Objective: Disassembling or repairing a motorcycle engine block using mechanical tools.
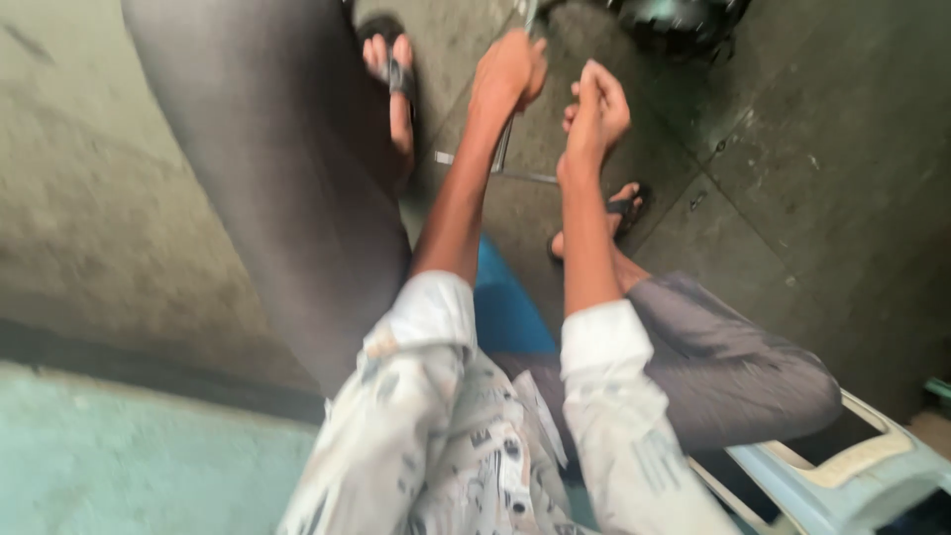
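Observation:
I look down over my own legs in dark trousers and sandals, seated above a tiled floor. My left hand [510, 67] is closed around a thin metal rod [503, 149] that runs down toward the floor. My right hand [597, 104] is held close beside it, fingers curled and pinched together; whether it holds something small is lost in the blur. Both forearms reach forward out of rolled white patterned sleeves.
A thin metal bar [495, 170] lies across the floor below my hands. A dark round object [679, 22] sits at the top edge. A pale blue plastic chair [842, 476] shows at lower right. A concrete wall [89, 198] stands to the left.

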